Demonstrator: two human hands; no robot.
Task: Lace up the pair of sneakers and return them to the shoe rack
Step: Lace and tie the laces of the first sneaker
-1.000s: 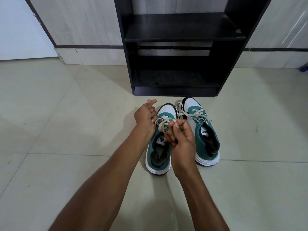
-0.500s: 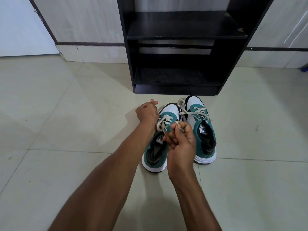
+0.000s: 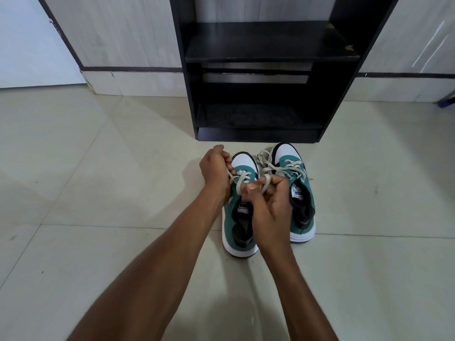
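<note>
Two teal and white sneakers stand side by side on the floor, toes toward the rack. The left sneaker (image 3: pixel 231 217) has a cream lace (image 3: pixel 240 179) crossing its front eyelets. My left hand (image 3: pixel 214 171) is closed on one lace end at the shoe's left side. My right hand (image 3: pixel 270 205) pinches the other lace end over the tongue, covering part of the shoe. The right sneaker (image 3: pixel 299 193) has its lace lying loose over its front. The black shoe rack (image 3: pixel 266 49) stands just beyond them with bare shelves.
Pale floor tiles (image 3: pixel 98 193) spread out on all sides. A grey panelled wall (image 3: pixel 118 33) runs behind the rack. A small blue object (image 3: pixel 448 102) peeks in at the far right edge.
My right hand has shifted slightly right and up with its lace end. My left hand has closed tighter at the shoe's left side. The camera has tilted a little.
</note>
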